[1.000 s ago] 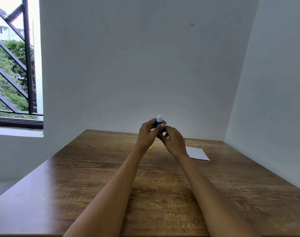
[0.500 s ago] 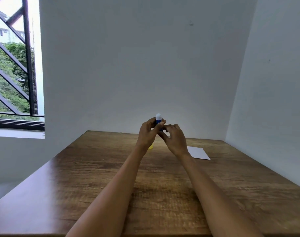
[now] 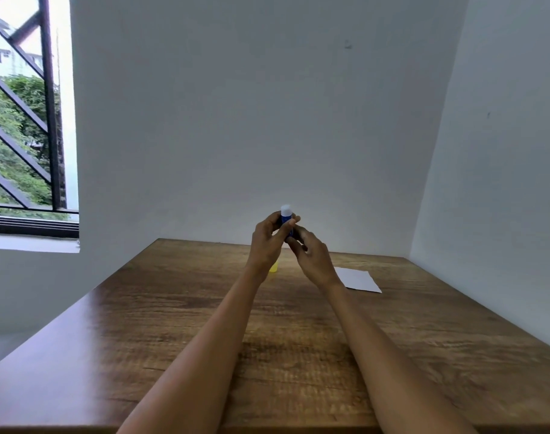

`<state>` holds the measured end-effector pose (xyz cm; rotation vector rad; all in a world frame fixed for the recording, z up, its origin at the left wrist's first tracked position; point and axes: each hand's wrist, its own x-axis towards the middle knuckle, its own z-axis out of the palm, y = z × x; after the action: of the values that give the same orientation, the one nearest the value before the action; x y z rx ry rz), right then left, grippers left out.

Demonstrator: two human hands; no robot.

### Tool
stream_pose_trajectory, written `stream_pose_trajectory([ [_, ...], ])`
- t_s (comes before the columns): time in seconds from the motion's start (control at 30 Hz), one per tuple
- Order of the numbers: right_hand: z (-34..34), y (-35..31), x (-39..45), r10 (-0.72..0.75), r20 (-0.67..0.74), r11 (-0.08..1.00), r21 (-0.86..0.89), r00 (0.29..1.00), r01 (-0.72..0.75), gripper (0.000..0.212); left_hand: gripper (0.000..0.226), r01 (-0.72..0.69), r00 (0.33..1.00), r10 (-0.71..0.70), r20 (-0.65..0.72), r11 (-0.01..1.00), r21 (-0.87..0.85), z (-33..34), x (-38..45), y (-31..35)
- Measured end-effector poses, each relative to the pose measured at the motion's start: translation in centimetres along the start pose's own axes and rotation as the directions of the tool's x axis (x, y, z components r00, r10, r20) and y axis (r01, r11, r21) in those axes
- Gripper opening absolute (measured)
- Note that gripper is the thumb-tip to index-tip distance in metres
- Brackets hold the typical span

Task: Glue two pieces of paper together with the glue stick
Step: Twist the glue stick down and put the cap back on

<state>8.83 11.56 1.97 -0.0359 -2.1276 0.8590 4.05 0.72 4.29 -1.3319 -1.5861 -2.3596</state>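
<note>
My left hand (image 3: 267, 242) pinches the blue barrel of the glue stick (image 3: 286, 218) between thumb and fingertips, and my right hand (image 3: 313, 256) closes its fingers on the lower end of the same barrel, so both hands are pressed onto 1 object. From here I cannot tell how much of the base the right fingers cover, since the barrel's bottom is hidden behind them.

The glue stick stands close to upright, its long axis running vertically with a slight lean, and the pale white tip points up, clear of my left fingers. It is held in the air above the far middle of the wooden table (image 3: 179, 333), not touching the surface.

Just below my left hand, a small yellow object (image 3: 273, 266) sits on the table; only a sliver shows, so I cannot say what it is. To the right of my right wrist, a white sheet of paper (image 3: 360, 279) lies flat on the table, partly covered by the wrist at its left edge. I see 1 sheet outline only.

Both forearms reach from the near edge toward the far wall. A barred window (image 3: 29, 126) sits at far left.
</note>
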Motion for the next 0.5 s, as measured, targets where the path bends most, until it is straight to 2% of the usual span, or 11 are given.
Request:
stream_pose_trajectory([
  [0.17,-0.3,-0.6,-0.1,0.048,-0.085,0.996,0.079,0.995,-0.041,0.041,0.018,0.013,1.0,-0.013,0.013,1.0,0.015,-0.1,0.0,-0.2],
  [0.27,0.1,-1.1,0.1,0.055,-0.196,0.998,0.04,0.979,-0.048,0.051,0.017,0.006,1.0,-0.006,0.008,0.999,0.053,-0.1,0.0,-0.4],
  [0.37,0.8,-1.6,-0.1,0.052,-0.299,0.999,0.022,0.953,-0.048,0.044,0.016,-0.016,0.999,0.014,0.029,0.997,0.078,0.3,-0.1,-0.4],
  [0.43,0.8,-1.6,-0.2,0.053,-0.263,0.998,-0.011,0.963,-0.058,0.034,0.015,-0.019,1.0,0.018,0.022,0.997,0.08,0.2,-0.1,-0.4],
  [0.5,0.3,-1.2,-0.1,0.04,-0.116,0.992,-0.115,0.992,-0.054,0.028,0.015,-0.003,1.0,0.002,0.013,0.995,0.096,-0.2,-0.1,-0.5],
])
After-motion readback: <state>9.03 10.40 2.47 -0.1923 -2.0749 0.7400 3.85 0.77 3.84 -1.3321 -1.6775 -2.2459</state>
